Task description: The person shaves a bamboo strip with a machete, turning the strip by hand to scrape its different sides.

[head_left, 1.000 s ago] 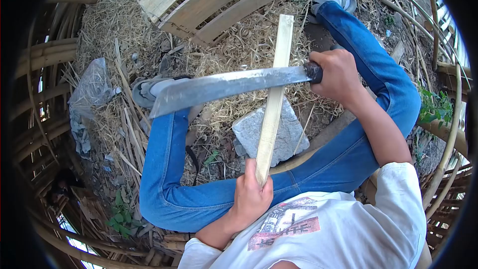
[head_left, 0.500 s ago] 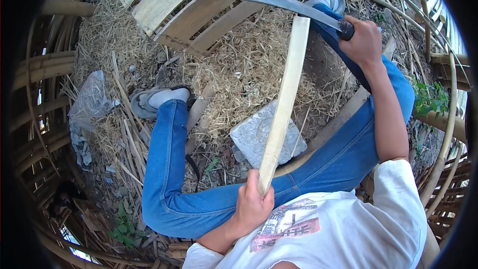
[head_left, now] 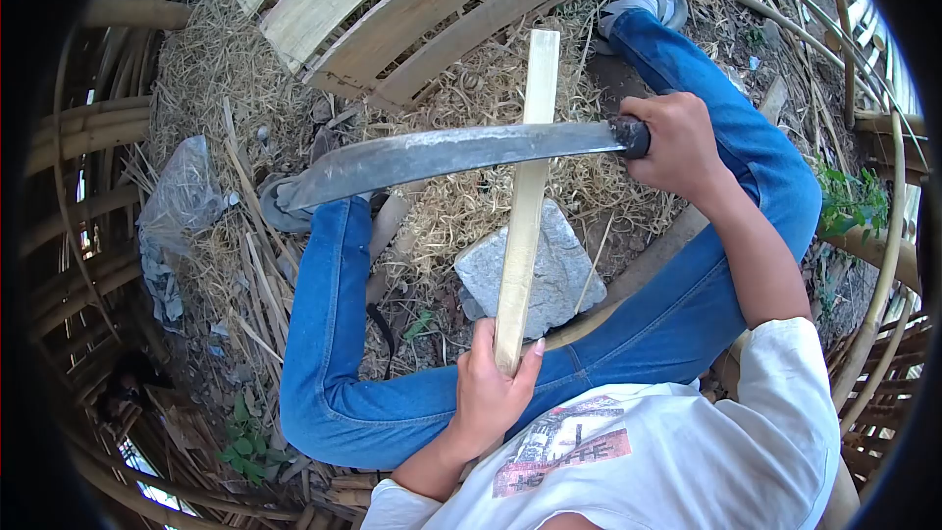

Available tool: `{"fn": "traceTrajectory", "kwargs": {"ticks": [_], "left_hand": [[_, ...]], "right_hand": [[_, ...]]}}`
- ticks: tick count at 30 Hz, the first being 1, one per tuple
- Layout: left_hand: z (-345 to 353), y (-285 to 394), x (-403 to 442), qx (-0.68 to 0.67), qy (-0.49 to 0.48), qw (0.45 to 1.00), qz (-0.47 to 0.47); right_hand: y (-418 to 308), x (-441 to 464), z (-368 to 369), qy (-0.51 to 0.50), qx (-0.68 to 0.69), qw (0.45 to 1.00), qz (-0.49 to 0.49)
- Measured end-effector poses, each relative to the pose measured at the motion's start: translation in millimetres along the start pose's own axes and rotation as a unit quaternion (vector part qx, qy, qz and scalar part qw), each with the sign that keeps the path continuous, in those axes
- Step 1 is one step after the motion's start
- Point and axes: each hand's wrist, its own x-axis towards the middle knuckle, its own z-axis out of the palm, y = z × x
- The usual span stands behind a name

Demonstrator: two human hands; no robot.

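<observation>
My right hand [head_left: 682, 142] is wrapped round the dark handle of a machete [head_left: 422, 155]. Its long, curved blade points left and crosses over a pale wooden strip [head_left: 526, 226]; I cannot tell if the two touch. The strip's lower end sits in my left hand [head_left: 494, 383], closed round it near my lap, thumb along its right side. From there it slants up and away from me, passing over a grey stone block [head_left: 564, 270] on the ground between my legs.
Wood shavings [head_left: 442, 226] cover the ground around the stone. A slatted wooden panel [head_left: 412, 15] lies at the top. On the left is a clear plastic bag [head_left: 186, 191]. Bamboo poles [head_left: 93, 132] stand along both sides, and green leaves [head_left: 849, 201] grow at the right.
The machete has come down and left, from above the strip's far end to across its upper part. The strip's far end has swung left, and my left hand has shifted slightly.
</observation>
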Motion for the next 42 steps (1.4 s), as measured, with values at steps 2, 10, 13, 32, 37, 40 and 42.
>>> {"fn": "traceTrajectory", "kwargs": {"ticks": [2,10,13,32,37,40,42], "left_hand": [[1,-5,0,-0.012,-0.011,1.0,-0.01],[-1,3,-2,-0.323,-0.102,0.933,-0.125],[-7,-1,2,-0.375,-0.161,0.903,-0.133],[-2,-5,1,-0.106,-0.115,0.986,-0.049],[4,-14,1,-0.042,-0.076,0.995,-0.046],[0,-2,4,-0.048,-0.085,0.993,-0.061],[2,1,3,-0.113,-0.084,0.985,-0.104]], "right_hand": [[-4,-2,6,-0.034,-0.006,0.999,-0.014],[-13,-6,14,-0.045,0.015,0.996,-0.073],[-13,-5,15,-0.047,0.016,0.996,-0.068],[-17,-4,16,-0.066,0.011,0.998,-0.021],[-22,-6,19,-0.103,0.019,0.994,-0.028],[-25,-6,19,-0.111,0.015,0.993,-0.031],[-24,-6,20,-0.108,0.008,0.993,-0.039]]}}
